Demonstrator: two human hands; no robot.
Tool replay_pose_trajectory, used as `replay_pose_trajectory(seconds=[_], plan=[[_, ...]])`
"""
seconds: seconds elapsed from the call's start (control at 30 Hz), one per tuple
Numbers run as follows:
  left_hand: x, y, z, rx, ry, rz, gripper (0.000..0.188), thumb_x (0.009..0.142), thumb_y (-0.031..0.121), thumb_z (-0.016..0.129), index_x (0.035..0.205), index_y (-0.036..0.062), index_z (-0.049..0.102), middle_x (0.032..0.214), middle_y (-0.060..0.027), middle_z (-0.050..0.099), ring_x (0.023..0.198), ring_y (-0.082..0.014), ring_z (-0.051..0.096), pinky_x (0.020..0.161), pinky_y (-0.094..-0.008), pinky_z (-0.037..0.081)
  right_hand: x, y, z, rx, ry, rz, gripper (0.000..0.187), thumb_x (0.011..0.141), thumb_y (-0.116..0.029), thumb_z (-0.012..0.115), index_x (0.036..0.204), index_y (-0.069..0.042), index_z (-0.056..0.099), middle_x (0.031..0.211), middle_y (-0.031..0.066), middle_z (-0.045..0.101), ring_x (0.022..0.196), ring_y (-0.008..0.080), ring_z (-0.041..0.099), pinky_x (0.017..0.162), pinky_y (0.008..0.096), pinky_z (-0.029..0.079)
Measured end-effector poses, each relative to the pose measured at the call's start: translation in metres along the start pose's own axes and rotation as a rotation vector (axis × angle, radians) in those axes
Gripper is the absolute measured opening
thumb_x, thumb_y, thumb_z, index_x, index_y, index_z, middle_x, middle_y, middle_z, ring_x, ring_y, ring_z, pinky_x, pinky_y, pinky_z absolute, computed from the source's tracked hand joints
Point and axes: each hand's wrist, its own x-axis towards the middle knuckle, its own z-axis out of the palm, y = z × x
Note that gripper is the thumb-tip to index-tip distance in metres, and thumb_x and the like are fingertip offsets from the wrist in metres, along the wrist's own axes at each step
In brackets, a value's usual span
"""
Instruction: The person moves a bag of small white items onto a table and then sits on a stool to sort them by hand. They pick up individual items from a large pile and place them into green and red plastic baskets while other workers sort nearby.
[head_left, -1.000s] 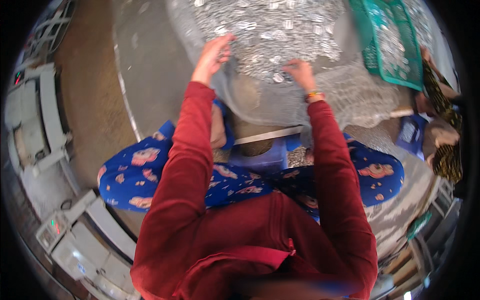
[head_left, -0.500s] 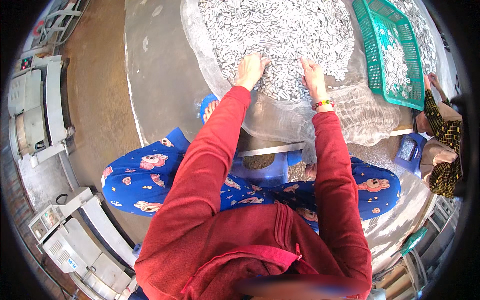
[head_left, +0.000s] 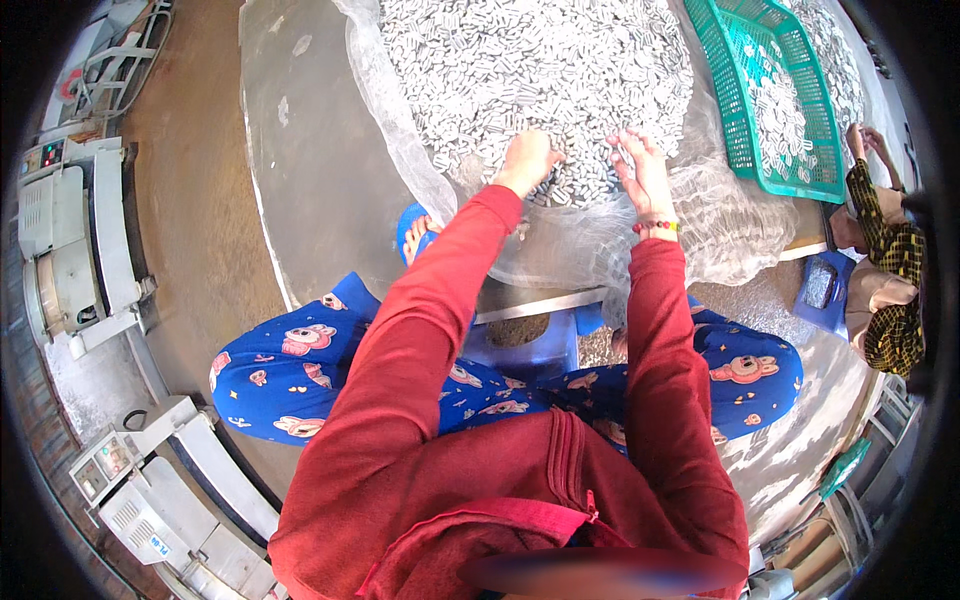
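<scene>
A wide spread of small oblong pieces (head_left: 530,70), white and grey with dark stripes, lies on a white mesh net (head_left: 395,130) over a low grey table (head_left: 315,140). At the near edge of the pieces, my left hand (head_left: 530,162) is bent over them with its fingers curled in. What those fingers hold, if anything, is hidden. My right hand (head_left: 643,175), with a beaded bracelet at the wrist, rests by the same near edge, its fingers loosely spread over the pieces. Between both hands a patch of darker grey pieces shows.
A green plastic basket (head_left: 745,150) with white pieces in it stands to the right. Beyond it, another person's hands (head_left: 868,140) are near a second spread. A blue stool (head_left: 575,345) is below the table edge. Grey machines (head_left: 70,220) line the left.
My left hand has moved right and slightly nearer. My right hand has shifted slightly right, its fingers loosening from a pinch. The whole view has shifted a little.
</scene>
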Motion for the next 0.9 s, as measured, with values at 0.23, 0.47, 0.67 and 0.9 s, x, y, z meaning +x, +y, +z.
replay_pose_trajectory(seconds=[0.23, 0.47, 0.67, 0.9], plan=[[0.006, -0.002, 0.0, 0.018, 0.137, 0.108, 0.031, 0.082, 0.031, 0.061, 0.08, 0.0005, 0.065, 0.078, -0.0211, 0.062, 0.072, -0.0337, 0.063, 0.066, -0.0425, 0.049, 0.026, -0.001, -0.003, -0.516, -0.043, 0.025, 0.03, 0.084, -0.015, 0.063, 0.113, -0.009, 0.059, 0.068, 0.0012, 0.058, 0.053, 0.0081, 0.051, 0.043, 0.0174, 0.036], [-0.019, -0.047, -0.073, -0.48, 0.245, -0.002, 0.022, 0.085, 0.025, 0.061, 0.094, 0.0074, 0.07, 0.069, -0.0038, 0.062, 0.057, -0.0134, 0.053, 0.049, -0.0258, 0.04, 0.077, 0.05, 0.047, -1.646, -0.031, -0.532, 0.033, 0.082, -0.027, 0.062, 0.108, -0.009, 0.055, 0.088, 0.0175, 0.063, 0.081, 0.0336, 0.062, 0.071, 0.0427, 0.049], [-0.026, -0.066, -0.106, -1.388, 0.205, -0.082, 0.02, 0.083, 0.019, 0.066, 0.095, 0.0028, 0.064, 0.063, 0.0047, 0.049, 0.049, -0.0043, 0.042, 0.041, -0.0184, 0.029, 0.044, 0.077, 0.04, -1.899, -0.291, -0.465, 0.02, 0.08, -0.019, 0.059, 0.099, -0.011, 0.059, 0.089, 0.0172, 0.062, 0.084, 0.0324, 0.062, 0.071, 0.0419, 0.05], [-0.003, -0.07, -0.044, 0.228, 0.367, 0.037, 0.028, 0.076, 0.024, 0.071, 0.096, 0.0046, 0.066, 0.082, -0.0127, 0.063, 0.07, -0.0275, 0.062, 0.059, -0.036, 0.048, 0.018, 0.064, 0.027, -1.174, -0.345, -0.152, 0.02, 0.077, -0.018, 0.068, 0.093, -0.008, 0.069, 0.084, 0.0034, 0.067, 0.072, 0.0141, 0.06, 0.062, 0.0284, 0.047]])
